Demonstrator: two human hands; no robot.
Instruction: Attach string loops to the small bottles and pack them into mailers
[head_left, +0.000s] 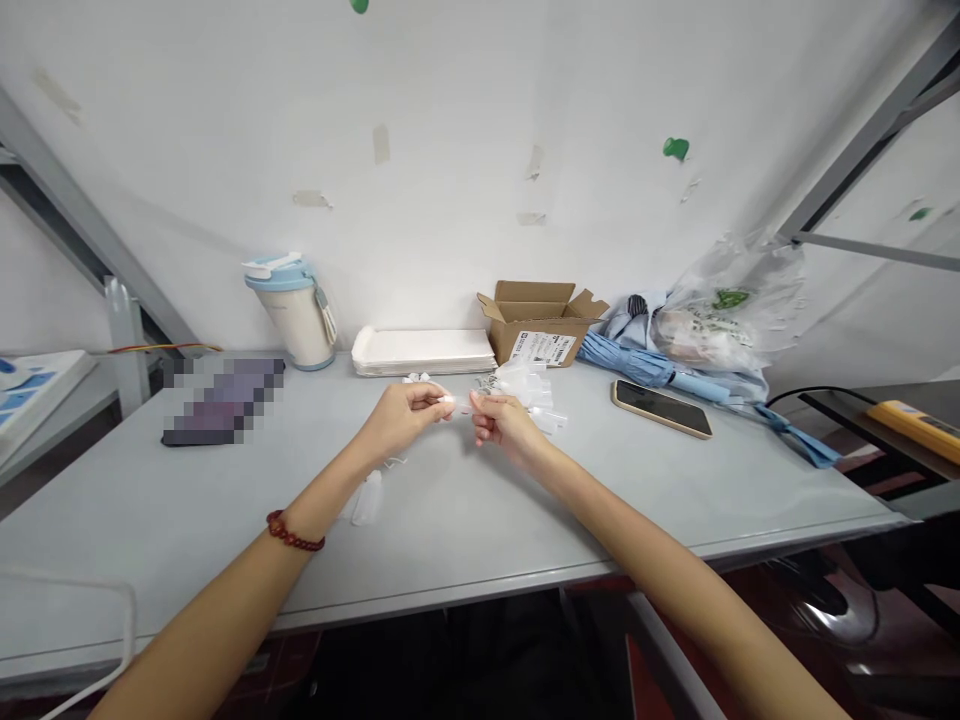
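Observation:
Above the middle of the desk, my left hand (405,418) and my right hand (504,422) are close together, each in a pinch. Between their fingertips shows a small translucent plastic piece (460,408) with a faint reddish spot; its exact kind is too small to tell. Behind and beside my right hand lies a pile of clear plastic pieces (525,382) with thin dark strands, partly hidden by the hand. Nearer the front, by my left wrist, are some loose frosted plastic pieces (367,498). Small white items (417,378) show just behind my left hand.
An open cardboard box (544,335) and a stack of white trays (424,352) stand against the wall. To the left are a tumbler (292,315) and a pixelated dark flat item (225,405). On the right lie a phone (660,408), a blue umbrella (637,365) and a plastic bag (720,320).

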